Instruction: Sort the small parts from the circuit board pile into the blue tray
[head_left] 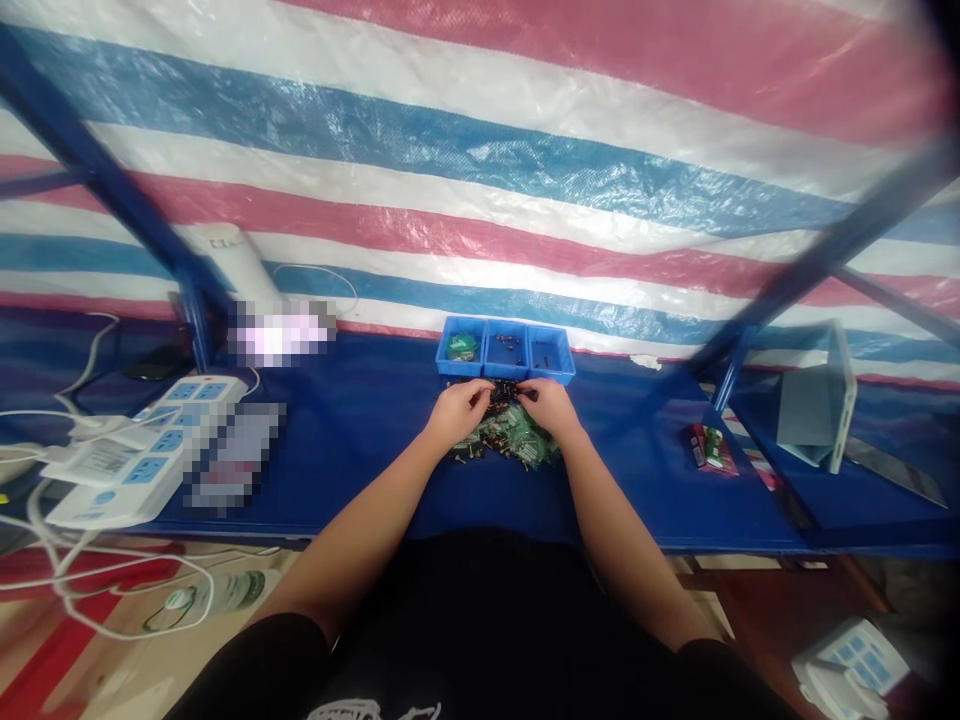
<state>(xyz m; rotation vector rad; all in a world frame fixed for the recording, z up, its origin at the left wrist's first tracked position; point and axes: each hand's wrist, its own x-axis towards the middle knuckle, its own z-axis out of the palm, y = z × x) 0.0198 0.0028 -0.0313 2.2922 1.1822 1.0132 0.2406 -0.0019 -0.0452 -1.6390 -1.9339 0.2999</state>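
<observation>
Dark parts (505, 395) beside the fingers (478, 387) indistinct

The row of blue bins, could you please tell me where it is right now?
In the head view, the row of blue bins stands just right of centre, between the pile of small parts and the striped sheet.

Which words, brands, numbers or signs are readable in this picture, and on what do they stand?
None reads clearly.
Black shirt: white marks, cut off by the bottom edge.
White cylinder: dark marks, too blurred.
Red box: any print too small to read.
Pixelated flat object: unreadable.
</observation>
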